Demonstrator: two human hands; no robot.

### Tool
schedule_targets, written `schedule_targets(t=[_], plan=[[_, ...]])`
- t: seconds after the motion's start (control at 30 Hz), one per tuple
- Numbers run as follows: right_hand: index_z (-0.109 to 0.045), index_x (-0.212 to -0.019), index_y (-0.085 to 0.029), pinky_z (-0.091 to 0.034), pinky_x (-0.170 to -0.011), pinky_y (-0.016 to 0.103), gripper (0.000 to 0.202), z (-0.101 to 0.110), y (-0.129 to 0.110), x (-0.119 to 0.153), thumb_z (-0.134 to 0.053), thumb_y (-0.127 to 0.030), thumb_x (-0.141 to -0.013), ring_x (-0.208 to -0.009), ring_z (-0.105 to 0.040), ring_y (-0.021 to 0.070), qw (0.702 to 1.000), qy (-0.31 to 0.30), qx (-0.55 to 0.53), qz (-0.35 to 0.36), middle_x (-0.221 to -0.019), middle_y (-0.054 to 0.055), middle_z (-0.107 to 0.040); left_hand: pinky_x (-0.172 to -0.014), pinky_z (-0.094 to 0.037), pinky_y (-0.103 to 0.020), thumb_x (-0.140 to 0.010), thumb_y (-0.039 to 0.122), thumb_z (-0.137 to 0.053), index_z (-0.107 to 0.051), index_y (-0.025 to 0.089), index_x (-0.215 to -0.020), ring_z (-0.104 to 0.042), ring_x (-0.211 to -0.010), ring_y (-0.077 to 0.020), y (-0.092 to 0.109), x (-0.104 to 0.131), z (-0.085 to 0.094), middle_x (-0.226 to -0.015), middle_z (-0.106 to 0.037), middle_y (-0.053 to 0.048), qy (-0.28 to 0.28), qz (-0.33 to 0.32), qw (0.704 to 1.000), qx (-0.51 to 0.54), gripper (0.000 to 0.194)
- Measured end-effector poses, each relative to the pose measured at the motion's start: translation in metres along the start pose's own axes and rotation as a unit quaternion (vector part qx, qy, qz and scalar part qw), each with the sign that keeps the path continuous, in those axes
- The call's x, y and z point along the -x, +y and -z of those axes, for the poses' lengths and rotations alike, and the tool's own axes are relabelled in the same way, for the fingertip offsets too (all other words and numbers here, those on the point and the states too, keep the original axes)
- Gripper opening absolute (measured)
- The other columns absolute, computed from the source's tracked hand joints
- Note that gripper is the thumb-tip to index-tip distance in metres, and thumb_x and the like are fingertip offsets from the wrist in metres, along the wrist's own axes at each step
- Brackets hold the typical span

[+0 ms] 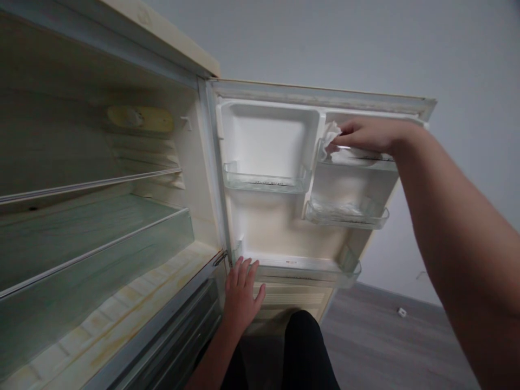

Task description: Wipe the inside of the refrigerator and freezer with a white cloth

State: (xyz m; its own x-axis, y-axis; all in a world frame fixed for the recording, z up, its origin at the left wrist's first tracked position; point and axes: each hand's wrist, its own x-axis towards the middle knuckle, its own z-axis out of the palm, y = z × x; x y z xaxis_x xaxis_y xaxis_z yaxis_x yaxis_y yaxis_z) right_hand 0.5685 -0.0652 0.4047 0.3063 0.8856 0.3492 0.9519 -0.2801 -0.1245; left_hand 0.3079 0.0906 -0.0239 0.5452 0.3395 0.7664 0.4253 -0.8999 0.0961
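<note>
My right hand (365,135) reaches over the upper right shelf (365,162) of an open fridge door (266,216). Its fingers pinch a crumpled white tissue (330,140) at that shelf's left end; some fingertips are hidden. Low on the door, my left hand (242,290) is open, its fingers spread at the left end of the bottom door shelf (300,275). Whether it rests on that shelf's rim or just hovers, I cannot tell. Another clear shelf (264,183) sits at the door's upper left.
At left stands the fridge's yellowed interior (195,162), with a glass shelf (81,187) and a clear drawer front (101,265). A lower right door shelf (345,216) holds something clear and crinkled. My knee (306,346) is below the door. A small white object (402,312) lies on the grey floor (374,341).
</note>
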Motion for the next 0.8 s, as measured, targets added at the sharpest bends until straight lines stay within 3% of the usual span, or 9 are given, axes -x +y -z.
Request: schedule_targets(t=[0.13,0.37,0.53,0.8], plan=[[-0.076,-0.111,-0.011,-0.036,-0.075,0.028,0.055,0.006,0.005,0.005,-0.056,-0.059,-0.095,-0.084,-0.055,0.0116,0.999,-0.022,0.005,-0.027,-0.103,0.003,-0.072,-0.114,-0.041,-0.056,-0.093,0.029,-0.062,-0.047,0.017,-0.145,-0.041,-0.146,-0.0376,-0.003,0.0,0.001,-0.145,-0.057,-0.017,-0.006,-0.007,1.0,-0.006,0.055],[-0.077,-0.103,-0.006,-0.035,-0.074,0.035,0.067,0.02,0.048,0.012,-0.056,-0.068,-0.088,-0.082,-0.06,0.0127,0.983,-0.013,0.095,-0.157,-0.094,0.005,-0.075,-0.113,-0.043,-0.055,-0.091,0.028,-0.064,-0.048,0.016,-0.142,-0.043,-0.144,-0.0382,-0.007,-0.001,0.004,-0.143,-0.057,-0.017,-0.001,-0.012,1.0,-0.003,0.055],[-0.077,-0.094,-0.006,-0.037,-0.073,0.032,0.065,0.017,0.043,0.02,-0.053,-0.066,-0.092,-0.072,-0.055,0.0087,0.987,-0.005,0.106,-0.124,-0.084,0.005,-0.073,-0.111,-0.044,-0.054,-0.091,0.029,-0.063,-0.049,0.016,-0.141,-0.043,-0.144,-0.0382,-0.007,-0.002,0.004,-0.142,-0.057,-0.017,-0.004,-0.008,1.0,-0.003,0.053],[-0.075,-0.111,-0.018,-0.04,-0.084,0.034,0.048,0.016,0.046,0.025,-0.054,-0.059,-0.098,-0.092,-0.058,0.0144,0.992,0.038,0.007,-0.122,-0.11,0.007,-0.073,-0.114,-0.042,-0.056,-0.09,0.028,-0.064,-0.049,0.017,-0.142,-0.042,-0.145,-0.039,-0.003,-0.001,0.002,-0.143,-0.058,-0.017,0.01,0.003,1.0,0.002,0.054]])
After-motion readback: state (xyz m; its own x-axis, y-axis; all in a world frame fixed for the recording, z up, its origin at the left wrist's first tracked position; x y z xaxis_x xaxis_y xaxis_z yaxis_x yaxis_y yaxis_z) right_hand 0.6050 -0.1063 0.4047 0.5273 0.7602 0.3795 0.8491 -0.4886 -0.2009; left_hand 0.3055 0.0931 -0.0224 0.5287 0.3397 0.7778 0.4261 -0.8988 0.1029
